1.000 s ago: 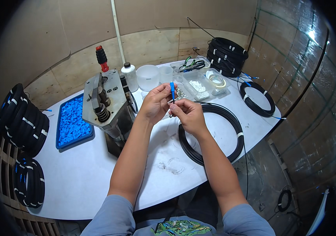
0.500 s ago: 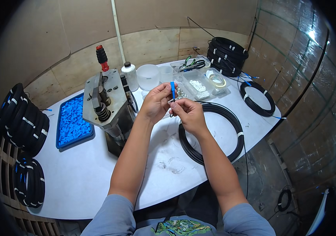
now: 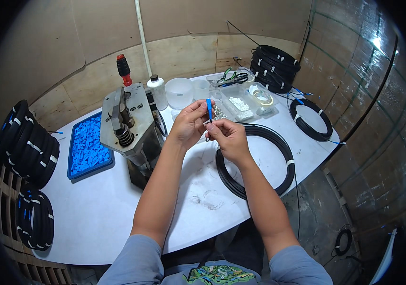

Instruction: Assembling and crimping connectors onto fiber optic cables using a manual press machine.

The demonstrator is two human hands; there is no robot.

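A small blue cable connector points upward over the middle of the table, pinched by the closed fingers of my left hand. Just below and to its right, my right hand closes thumb and finger on the thin black cable running down from the connector's tail. A short loop of that cable shows under the fingers; the exact grip is partly hidden. Beneath my right hand lies a black cable coil, bound with white ties.
On the left stand a metal press and a blue tray of small blue parts. Behind my hands are a white bottle, a clear tub and a parts box. Cable coils are stacked at back right, others at left.
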